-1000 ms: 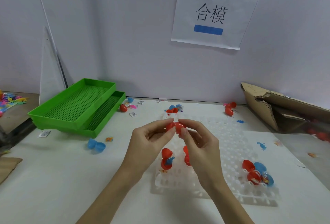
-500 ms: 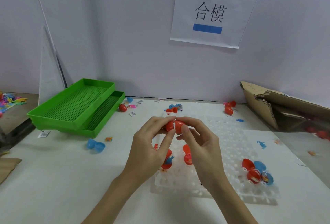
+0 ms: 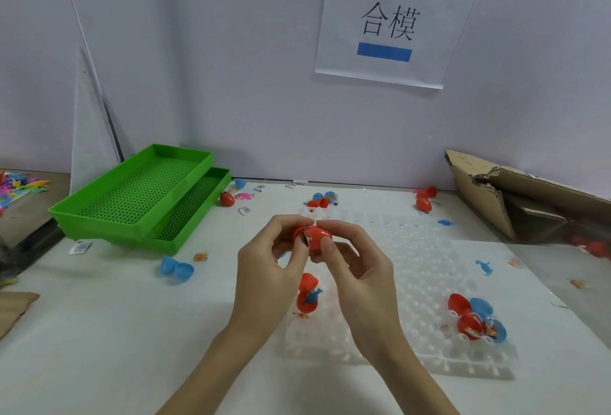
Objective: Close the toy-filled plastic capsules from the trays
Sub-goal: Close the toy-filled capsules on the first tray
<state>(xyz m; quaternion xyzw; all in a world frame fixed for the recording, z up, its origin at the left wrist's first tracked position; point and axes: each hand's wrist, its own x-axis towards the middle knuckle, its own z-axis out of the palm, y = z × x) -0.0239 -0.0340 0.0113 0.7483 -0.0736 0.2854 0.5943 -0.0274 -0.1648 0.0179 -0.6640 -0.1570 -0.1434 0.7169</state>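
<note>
1. Right now both hands are raised over the white worktop (image 3: 99, 332), above the near-left part of the clear dimpled tray (image 3: 423, 269), w/ a red capsule (image 3: 314, 235) pinched between them.
2. Left hand (image 3: 267, 269): thumb & forefinger curled round the capsule's left half. Right hand (image 3: 360, 269): thumb on the front of the right half, forefinger over the top. The two halves meet at a slight angle; seam not fully flush.
3. Below the hands, an open red capsule w/ blue toy (image 3: 307, 295) sits in the tray. At the tray's near-right corner: an open red capsule (image 3: 463, 315) beside an open blue capsule (image 3: 489, 322), both w/ toys inside.
4. On the worktop left of the hands lies an open blue capsule, empty (image 3: 177, 268). More capsules lie farther back: a closed red one (image 3: 227, 198) by the green trays (image 3: 142, 196), a red/blue cluster (image 3: 322, 200) behind the hands, red ones far right (image 3: 425, 200).
5. Loose small toys are scattered around, e.g. a blue dino (image 3: 484, 267) right of the tray.
6. Torn cardboard box (image 3: 529, 196) at far right; paper sign (image 3: 393, 21) on the wall.
</note>
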